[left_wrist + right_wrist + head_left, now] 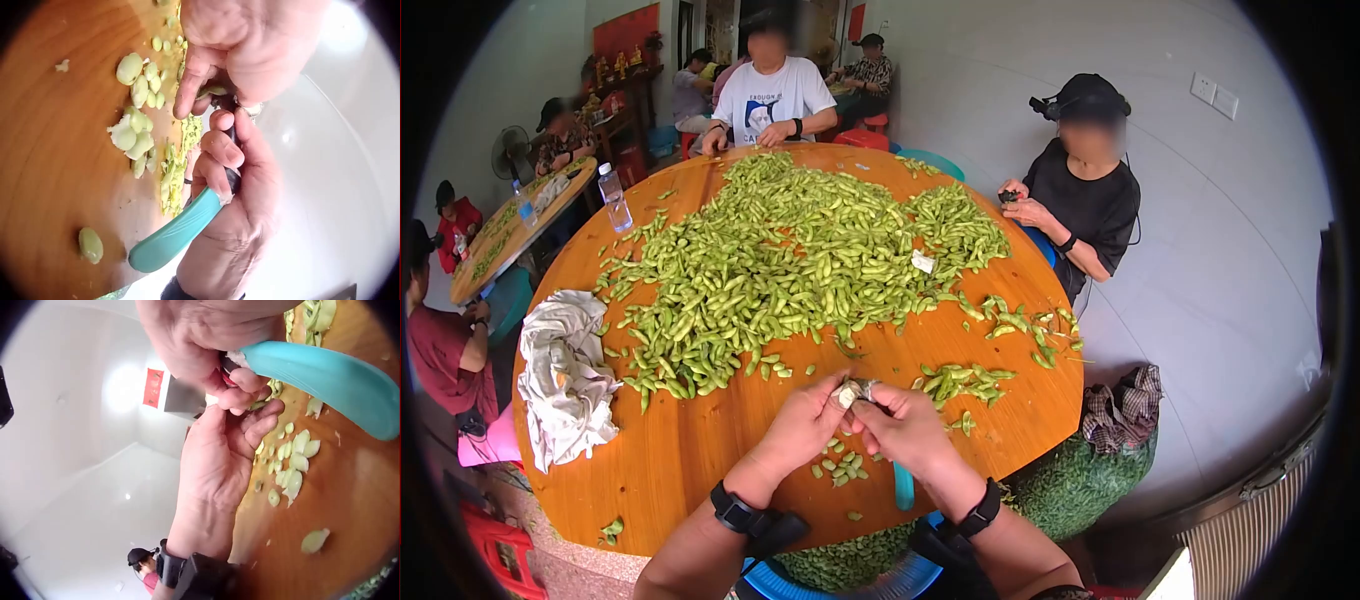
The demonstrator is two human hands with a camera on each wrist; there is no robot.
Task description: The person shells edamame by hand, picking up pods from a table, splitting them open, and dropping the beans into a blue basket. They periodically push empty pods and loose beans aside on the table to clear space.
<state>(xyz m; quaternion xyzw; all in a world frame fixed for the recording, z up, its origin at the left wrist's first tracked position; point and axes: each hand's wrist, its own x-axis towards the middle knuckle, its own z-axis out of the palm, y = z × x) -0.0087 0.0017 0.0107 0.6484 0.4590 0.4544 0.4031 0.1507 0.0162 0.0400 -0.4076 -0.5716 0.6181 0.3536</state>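
Observation:
Over the table's near side my left hand (pixel 802 425) and right hand (pixel 912 430) meet at the fingertips. In the left wrist view, the left hand pinches a green bean pod (pixel 214 92), mostly hidden by its fingers. My right hand has its fingers curled round a tool with a curved teal handle (pixel 178 232) and a dark wrapped part; its working end is hidden. White wrapping (pixel 847 394) shows at the left fingertips. Below the hands lie several shelled beans (pixel 845 467) on the wooden table (pixel 700 460), some beside pale skins.
A big heap of bean pods (pixel 800 250) covers the table's middle, with smaller piles (pixel 965 383) at right. A white cloth (pixel 565 375) lies at left, a water bottle (pixel 613 198) behind it. Below the edge are a blue basin (pixel 915 580) and a full green sack (pixel 1090 480). People sit around.

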